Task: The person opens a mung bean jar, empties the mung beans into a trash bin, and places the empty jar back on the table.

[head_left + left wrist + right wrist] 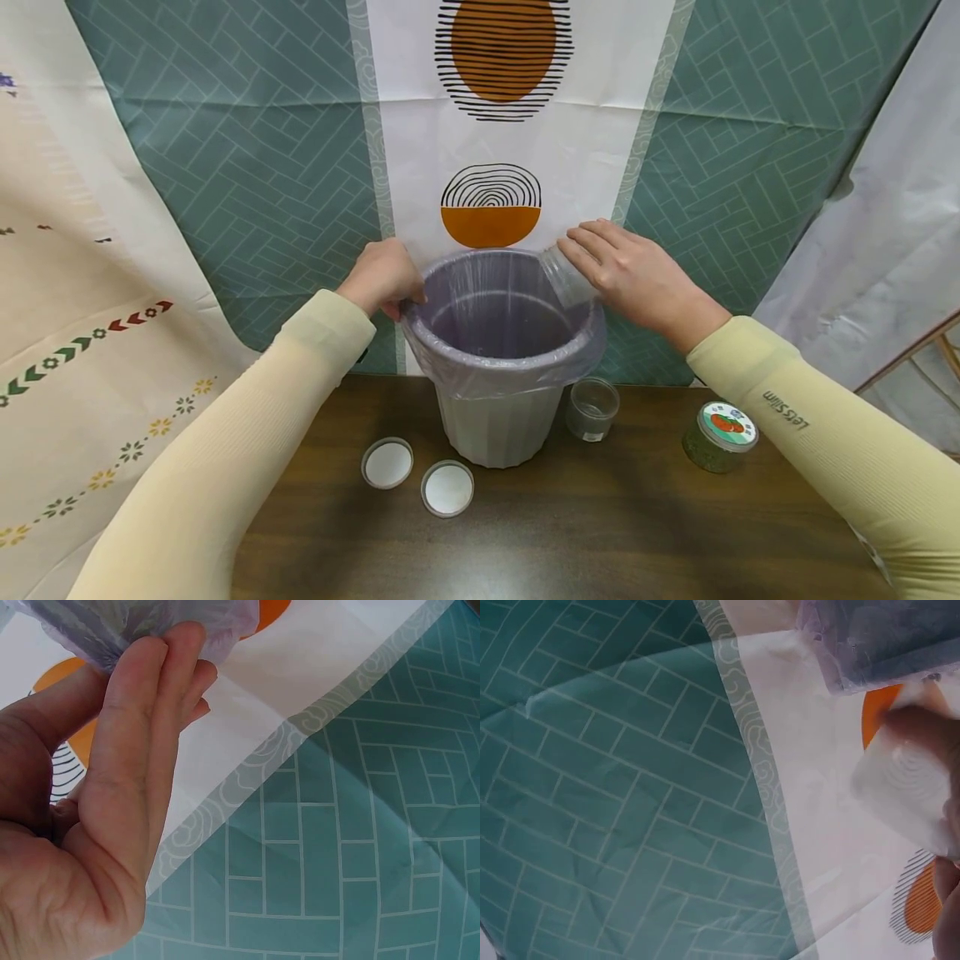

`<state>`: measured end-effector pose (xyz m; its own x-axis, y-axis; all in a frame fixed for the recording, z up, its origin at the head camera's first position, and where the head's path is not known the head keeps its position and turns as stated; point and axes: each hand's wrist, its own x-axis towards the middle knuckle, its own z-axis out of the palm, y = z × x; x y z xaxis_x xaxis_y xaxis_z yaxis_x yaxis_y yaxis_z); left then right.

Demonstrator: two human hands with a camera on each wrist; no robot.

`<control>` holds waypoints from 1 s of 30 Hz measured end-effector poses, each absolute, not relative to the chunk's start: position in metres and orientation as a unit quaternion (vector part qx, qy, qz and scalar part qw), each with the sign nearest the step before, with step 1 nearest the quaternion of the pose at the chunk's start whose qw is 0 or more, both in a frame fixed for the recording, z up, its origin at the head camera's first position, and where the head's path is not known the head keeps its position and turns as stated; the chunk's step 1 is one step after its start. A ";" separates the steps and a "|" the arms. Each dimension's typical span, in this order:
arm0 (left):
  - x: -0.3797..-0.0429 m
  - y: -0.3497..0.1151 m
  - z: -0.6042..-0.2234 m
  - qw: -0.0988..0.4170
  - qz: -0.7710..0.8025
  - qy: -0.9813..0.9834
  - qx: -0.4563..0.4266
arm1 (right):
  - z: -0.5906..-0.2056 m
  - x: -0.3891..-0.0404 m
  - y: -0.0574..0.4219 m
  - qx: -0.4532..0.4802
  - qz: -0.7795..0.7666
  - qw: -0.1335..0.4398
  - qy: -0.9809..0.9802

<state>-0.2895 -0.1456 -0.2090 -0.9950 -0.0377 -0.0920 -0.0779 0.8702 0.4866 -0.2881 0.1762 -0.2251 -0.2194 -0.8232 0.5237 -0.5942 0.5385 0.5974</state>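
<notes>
A pale trash bin [491, 429] stands at the table's back edge, lined with a translucent purple trash bag [483, 379] folded over its rim. At the rim's left side my left hand [384, 277] pinches the bag; the left wrist view shows the thumb and fingers [124, 735] meeting on the gathered plastic. My right hand [626, 271] grips a clear plastic jar [566, 282], tilted with its mouth toward the bin at the right rim. In the right wrist view the jar [904, 791] is blurred. The bin's bottom inside is too dark to make out.
Another clear jar [592, 408] stands just right of the bin. A lidded jar with green contents [720, 437] is farther right, under my right forearm. Two round lids [387, 463] lie front left of the bin on the dark wooden table [570, 542]. A patterned curtain [285, 167] hangs close behind.
</notes>
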 end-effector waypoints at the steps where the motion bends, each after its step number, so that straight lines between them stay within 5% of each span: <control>1: -0.290 -0.145 -0.209 0.039 0.253 0.966 -0.030 | -0.225 -0.288 0.176 0.460 -0.137 0.422 -0.769; 30: -0.291 -0.143 -0.211 0.037 0.245 0.968 -0.038 | -0.230 -0.281 0.196 0.374 -0.069 0.422 -0.823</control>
